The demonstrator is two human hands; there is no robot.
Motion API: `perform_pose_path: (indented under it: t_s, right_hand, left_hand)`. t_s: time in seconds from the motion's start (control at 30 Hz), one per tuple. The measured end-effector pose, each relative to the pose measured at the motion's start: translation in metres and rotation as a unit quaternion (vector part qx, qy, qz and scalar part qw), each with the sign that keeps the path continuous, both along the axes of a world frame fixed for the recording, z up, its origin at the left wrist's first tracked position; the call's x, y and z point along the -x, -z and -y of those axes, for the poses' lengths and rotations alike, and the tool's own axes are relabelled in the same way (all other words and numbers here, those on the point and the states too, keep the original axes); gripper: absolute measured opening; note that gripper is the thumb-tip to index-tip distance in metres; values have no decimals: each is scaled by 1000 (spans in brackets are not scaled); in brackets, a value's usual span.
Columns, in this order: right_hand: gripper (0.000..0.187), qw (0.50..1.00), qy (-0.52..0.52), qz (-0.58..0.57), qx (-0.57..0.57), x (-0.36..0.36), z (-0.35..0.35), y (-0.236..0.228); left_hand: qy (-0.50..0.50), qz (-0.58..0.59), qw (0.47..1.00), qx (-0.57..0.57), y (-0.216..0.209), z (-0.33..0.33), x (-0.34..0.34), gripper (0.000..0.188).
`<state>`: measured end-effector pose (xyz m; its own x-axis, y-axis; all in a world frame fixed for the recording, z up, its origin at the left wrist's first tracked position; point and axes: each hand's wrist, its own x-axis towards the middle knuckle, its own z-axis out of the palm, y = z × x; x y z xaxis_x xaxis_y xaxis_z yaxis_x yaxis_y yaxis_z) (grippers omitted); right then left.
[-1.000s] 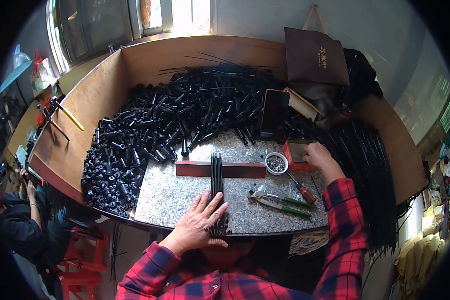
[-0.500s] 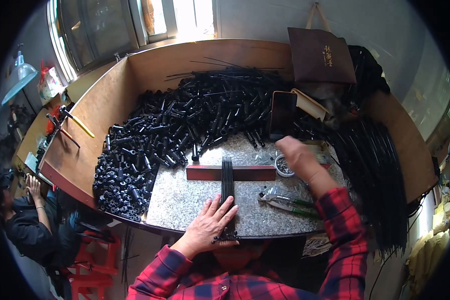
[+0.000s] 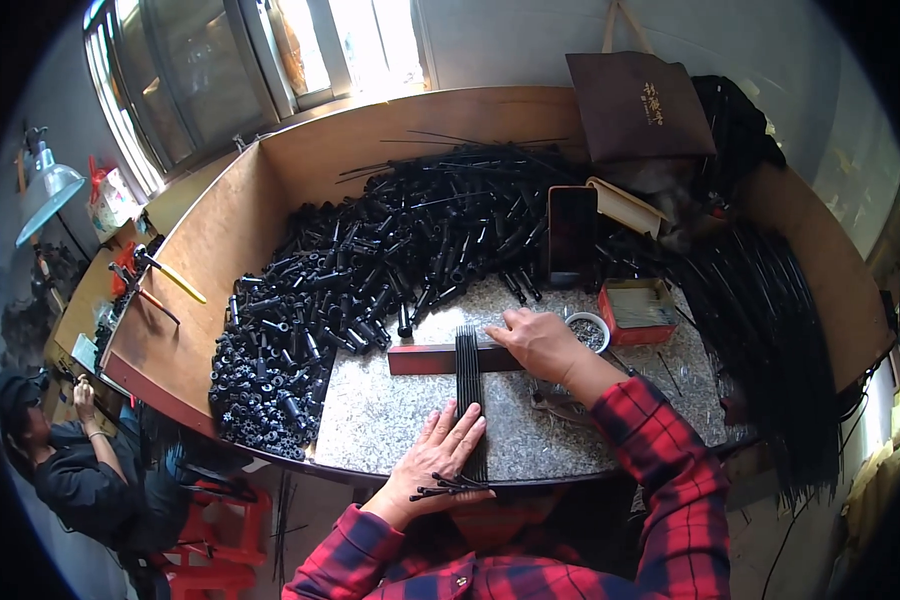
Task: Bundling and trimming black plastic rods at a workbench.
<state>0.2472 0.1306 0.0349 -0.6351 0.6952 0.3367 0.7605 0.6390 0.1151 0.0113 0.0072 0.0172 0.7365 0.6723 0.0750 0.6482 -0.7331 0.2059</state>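
A row of thin black rods (image 3: 467, 375) lies side by side across a dark red bar (image 3: 417, 361) on the speckled stone slab. My left hand (image 3: 440, 455) rests flat over the near part of the rods, fingers stretched out. Their knobbed near ends poke out by its thumb side. Just right of the rods' far ends, over the bar, my right hand (image 3: 545, 345) has its fingers drawn together; anything in them is too small to make out. Beside it stands a white bowl (image 3: 604, 338) of small metal bits. Pliers (image 3: 560, 405) lie partly hidden under my right forearm.
Black tubular parts (image 3: 370, 260) heap up behind and left. A phone (image 3: 572, 235) stands behind the slab (image 3: 370, 430), near a red box (image 3: 638, 325) of thin pins. Long black rods (image 3: 770, 330) hang over the right edge. Hammers (image 3: 170, 275) hang left, where another person (image 3: 80, 450) sits.
My right hand has come down and left from above the bowl to the rods' far ends, uncovering the bowl and red box. My left hand stays on the rods. The whole view has shifted slightly.
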Motion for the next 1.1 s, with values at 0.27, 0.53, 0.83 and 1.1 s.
perform_pose_path:
  t_s: [0.27, 0.53, 0.83, 1.1]
  right_hand:
    - [27, 1000, -3, -14, -11, -1, -2, 3]
    - [19, 999, 3, -36, -5, 1, -6, 3]
    - [8, 997, -9, -70, 17, -6, -13, 13]
    - [9, 996, -28, -81, 39, -5, -14, 3]
  left_hand:
    - [2, -1, 1000, 7, 2, -2, -1, 100]
    - [6, -6, 1000, -6, 0, -1, -2, 99]
    - [1, 10, 1000, 7, 0, 0, -2, 96]
    - [-5, 16, 1000, 0, -1, -1, 0, 97]
